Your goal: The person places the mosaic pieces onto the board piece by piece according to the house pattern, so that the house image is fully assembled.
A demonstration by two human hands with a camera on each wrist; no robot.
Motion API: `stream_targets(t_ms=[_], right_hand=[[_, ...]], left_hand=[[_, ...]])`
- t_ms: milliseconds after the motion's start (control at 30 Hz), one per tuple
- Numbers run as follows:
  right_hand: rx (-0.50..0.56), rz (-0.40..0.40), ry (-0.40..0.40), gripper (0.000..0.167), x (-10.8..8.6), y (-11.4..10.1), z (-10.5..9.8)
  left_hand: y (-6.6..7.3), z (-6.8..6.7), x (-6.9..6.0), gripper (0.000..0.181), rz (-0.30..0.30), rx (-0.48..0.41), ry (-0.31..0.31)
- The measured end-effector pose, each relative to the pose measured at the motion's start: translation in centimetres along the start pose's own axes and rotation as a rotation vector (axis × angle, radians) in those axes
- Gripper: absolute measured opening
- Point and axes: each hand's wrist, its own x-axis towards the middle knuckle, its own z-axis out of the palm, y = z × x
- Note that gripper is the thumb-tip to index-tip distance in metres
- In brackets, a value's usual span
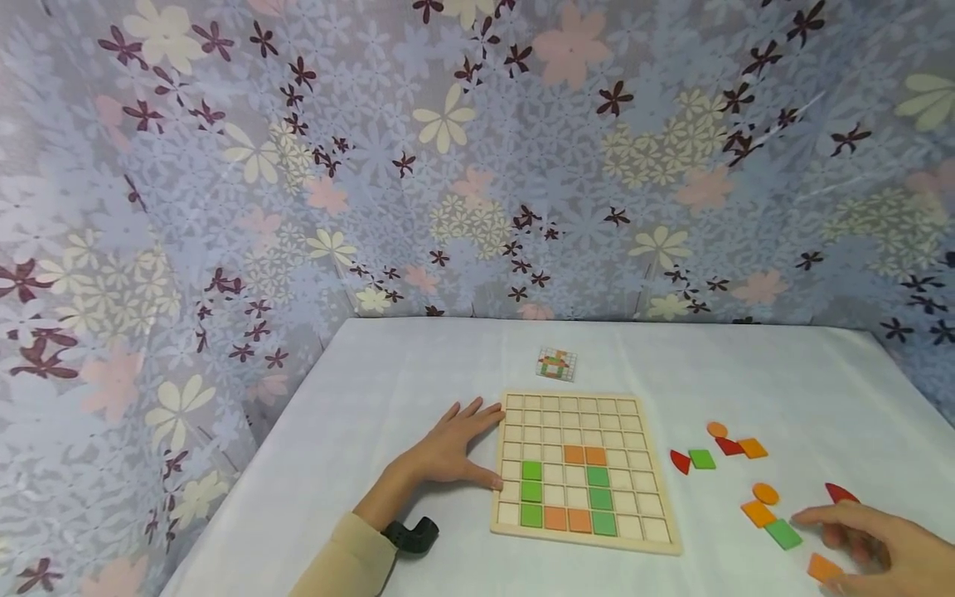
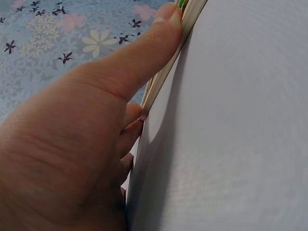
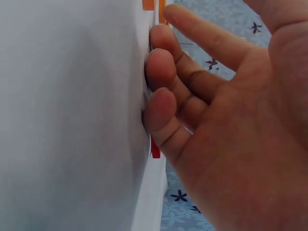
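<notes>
A wooden grid board (image 1: 552, 427) lies flat on the table, with green squares (image 1: 600, 499) and orange squares (image 1: 567, 520) set in some of its cells. My left hand (image 1: 451, 448) rests at the board's left edge with fingers spread; its thumb touches the rim (image 2: 166, 67). Over at the right, my right hand (image 1: 880, 543) hovers low among loose pieces, index finger stretched out and the others loosely bent. Near its fingertips lie a green square (image 1: 783, 533), an orange piece (image 1: 823, 568) and a red piece (image 1: 841, 493). Nothing shows in its grasp in the right wrist view.
Behind the board lies a small card (image 1: 556, 364) with a coloured grid pattern. Between board and right hand are more loose pieces: an orange circle (image 1: 717, 429), a green square (image 1: 702, 458), a red wedge (image 1: 681, 461) and others. A flowered cloth (image 1: 477, 166) hangs behind the white table.
</notes>
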Motion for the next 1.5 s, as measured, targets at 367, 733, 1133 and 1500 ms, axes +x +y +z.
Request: stream_targets(t_ms=[367, 733, 1133, 1500], right_hand=[[0.043, 0.004, -0.031, 0.054, 0.0, 0.0, -0.3], [0.028, -0.036, -0.011, 0.043, -0.3, 0.1, 0.0], [0.037, -0.024, 0.04, 0.044, -0.2, -0.1, -0.1], [-0.057, -0.11, 0.131, 0.037, 0.6, -1.3, -0.8]], left_hand=[[0.1, -0.2, 0.0, 0.107, 0.006, -0.001, 0.006], [0.0, 0.0, 0.0, 0.109, -0.003, 0.007, -0.008], [0.1, -0.1, 0.0, 0.108, -0.01, 0.001, -0.012], [0.1, 0.0, -0.1, 0.109, -0.013, -0.003, -0.011]])
